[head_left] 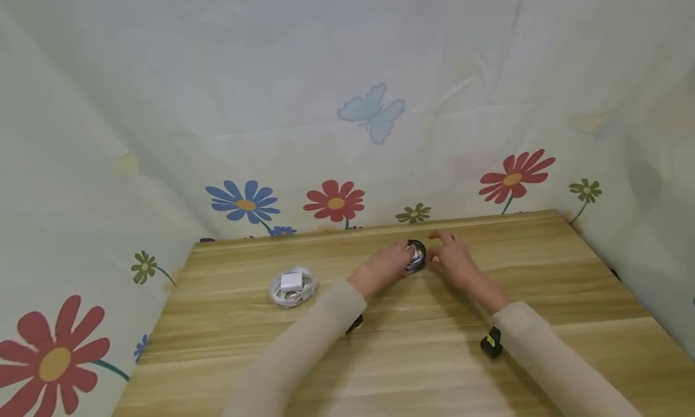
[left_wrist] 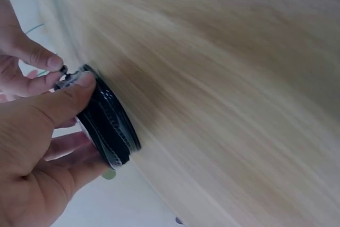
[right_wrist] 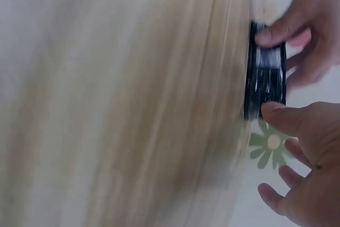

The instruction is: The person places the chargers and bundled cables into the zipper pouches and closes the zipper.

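Observation:
A round black zip case (head_left: 419, 264) stands near the table's far edge, with something pale showing inside its rim in the head view. My left hand (head_left: 384, 265) grips it from the left, thumb on one face and fingers behind. The zipper teeth run along the side of the case (left_wrist: 109, 120) in the left wrist view. There, my right hand (left_wrist: 24, 54) pinches a small dark zipper pull (left_wrist: 64, 70) at the end of the case between thumb and finger. In the right wrist view the right thumb (right_wrist: 276, 111) lies at the case's lower end, other fingers spread loosely.
A white charger block (head_left: 291, 282) with a coiled white cable (head_left: 278, 294) lies on the wooden table (head_left: 228, 326) to the left. Behind the table hangs a white cloth (head_left: 282, 103) printed with flowers and a butterfly. Small black devices (head_left: 491, 343) sit at both wrists.

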Motion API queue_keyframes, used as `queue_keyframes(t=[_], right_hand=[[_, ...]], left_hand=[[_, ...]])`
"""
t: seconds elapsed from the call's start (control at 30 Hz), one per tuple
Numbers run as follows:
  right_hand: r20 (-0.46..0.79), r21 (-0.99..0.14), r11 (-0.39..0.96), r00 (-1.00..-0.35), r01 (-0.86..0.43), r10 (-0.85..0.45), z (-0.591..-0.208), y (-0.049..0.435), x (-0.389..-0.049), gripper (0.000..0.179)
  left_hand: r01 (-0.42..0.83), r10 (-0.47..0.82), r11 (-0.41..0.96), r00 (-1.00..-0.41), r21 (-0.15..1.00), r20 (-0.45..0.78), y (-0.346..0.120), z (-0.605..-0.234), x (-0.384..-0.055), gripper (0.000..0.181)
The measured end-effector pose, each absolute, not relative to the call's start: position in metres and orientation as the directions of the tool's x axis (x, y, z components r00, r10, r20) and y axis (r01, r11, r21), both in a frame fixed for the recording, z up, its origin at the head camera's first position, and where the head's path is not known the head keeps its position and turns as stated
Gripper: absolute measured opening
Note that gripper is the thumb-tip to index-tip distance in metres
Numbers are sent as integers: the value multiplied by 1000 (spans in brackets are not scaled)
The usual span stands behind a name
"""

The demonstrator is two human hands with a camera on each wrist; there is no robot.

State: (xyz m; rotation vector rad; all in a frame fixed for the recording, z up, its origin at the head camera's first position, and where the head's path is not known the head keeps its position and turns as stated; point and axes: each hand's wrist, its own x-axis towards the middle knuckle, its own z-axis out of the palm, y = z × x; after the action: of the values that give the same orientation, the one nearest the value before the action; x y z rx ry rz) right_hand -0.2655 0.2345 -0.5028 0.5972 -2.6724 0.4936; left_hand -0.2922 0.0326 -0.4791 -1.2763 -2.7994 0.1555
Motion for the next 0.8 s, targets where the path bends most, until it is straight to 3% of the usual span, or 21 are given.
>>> queue_keyframes(t=[0.27, 0.53, 0.67, 0.8], right_hand=[[460, -324, 808, -828, -493, -321, -505, 234, -257, 11], [436, -322, 782, -817, -533, -378, -513, 228, -243, 14], [367, -358, 763, -832, -538, -415, -508, 218, -229, 16], [340, -352, 757, -829, -550, -444, -504, 208, -223, 14]], left_hand=[[723, 732, 671, -681, -163, -4, 43, -480, -288, 57], [731, 787, 566, -617, -381, -15, 36, -483, -265, 29], [741, 796, 556, -605, -377, -15, 21, -481, -250, 28], [739, 786, 583, -618, -338, 4, 5, -483, -246, 39]])
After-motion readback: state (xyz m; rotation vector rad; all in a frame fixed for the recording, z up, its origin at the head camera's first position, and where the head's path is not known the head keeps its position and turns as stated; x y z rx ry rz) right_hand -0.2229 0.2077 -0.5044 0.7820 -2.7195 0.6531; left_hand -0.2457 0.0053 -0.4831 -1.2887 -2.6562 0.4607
